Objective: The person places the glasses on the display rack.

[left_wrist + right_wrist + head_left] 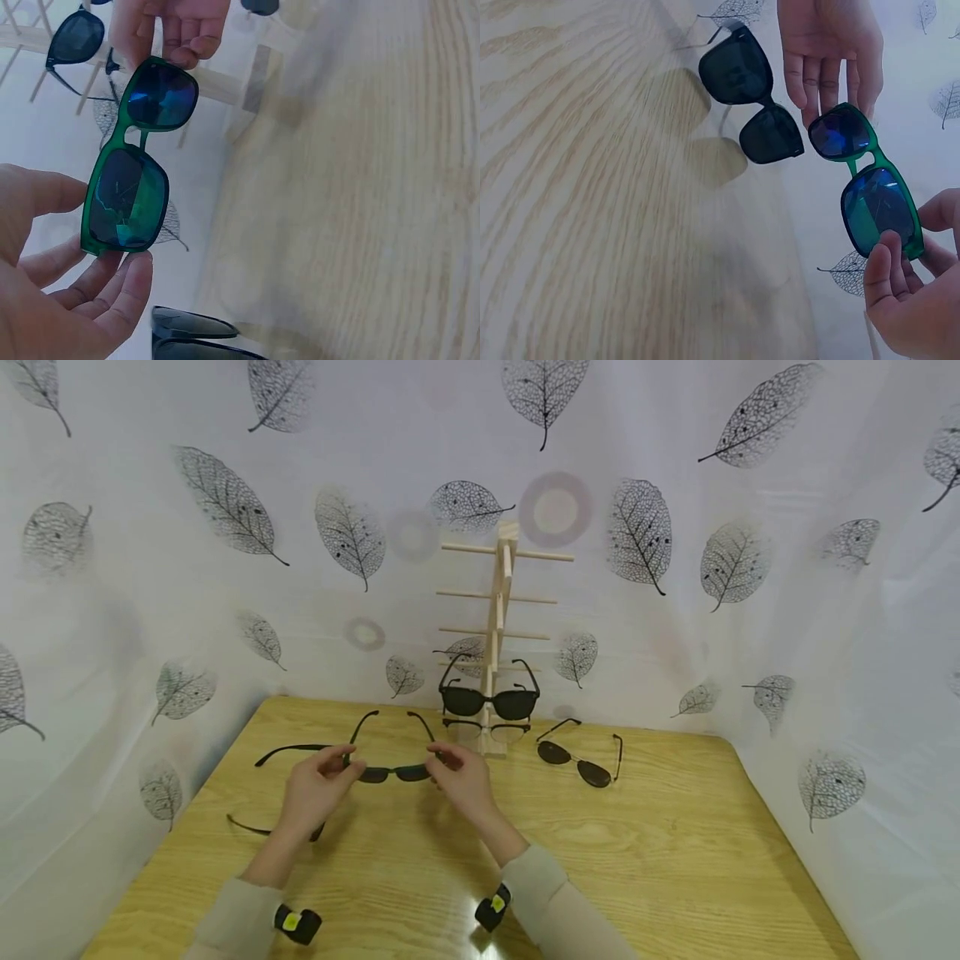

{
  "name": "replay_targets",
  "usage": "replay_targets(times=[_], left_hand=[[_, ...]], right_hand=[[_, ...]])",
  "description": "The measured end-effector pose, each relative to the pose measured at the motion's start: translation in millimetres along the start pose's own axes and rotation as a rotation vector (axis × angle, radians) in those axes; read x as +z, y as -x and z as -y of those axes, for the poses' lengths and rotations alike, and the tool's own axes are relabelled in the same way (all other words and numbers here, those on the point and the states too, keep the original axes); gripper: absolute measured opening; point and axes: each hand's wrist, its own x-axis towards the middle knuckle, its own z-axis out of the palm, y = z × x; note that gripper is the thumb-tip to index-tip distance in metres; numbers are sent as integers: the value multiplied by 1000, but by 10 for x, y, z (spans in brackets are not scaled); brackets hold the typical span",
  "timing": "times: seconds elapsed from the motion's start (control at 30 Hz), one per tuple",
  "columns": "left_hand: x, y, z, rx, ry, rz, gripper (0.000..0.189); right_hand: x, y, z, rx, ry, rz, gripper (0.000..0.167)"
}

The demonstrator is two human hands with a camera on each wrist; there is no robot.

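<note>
Both hands hold a pair of green-framed sunglasses above the table, one hand at each end of the frame. My left hand pinches the left end between thumb and fingers, and my right hand pinches the right end. The temples are unfolded and point away toward the back. In the left wrist view the sunglasses show blue-green mirrored lenses. The right wrist view shows the right fingers against the edge of one lens of the sunglasses.
A wooden display stand with crossbars rises at the back, bearing black sunglasses above half-rimmed glasses. Aviator sunglasses lie right of it. Dark glasses, partly hidden in the head view, lie left on the wooden table.
</note>
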Motion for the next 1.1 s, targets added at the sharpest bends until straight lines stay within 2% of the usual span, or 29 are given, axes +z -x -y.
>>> replay_targets(times=[0.13,0.37,0.47,0.73,0.87,1.1], left_hand=[[-75,34,-43,15,14,-3,44],[-198,89,-154,38,58,-36,43],[-237,105,-206,42,87,-39,42],[-316,142,-323,67,171,-90,39],[-361,161,-409,82,211,-79,41],[-409,173,-559,125,199,-61,40]], right_hand=[[7,-2,46,-2,1,2,22],[44,-91,-113,-52,-28,8,23],[34,-93,-113,-71,-44,13,23],[-25,-54,75,-137,-74,51,24],[-74,-37,190,-156,-84,64,25],[-173,-14,338,-201,-87,58,25]])
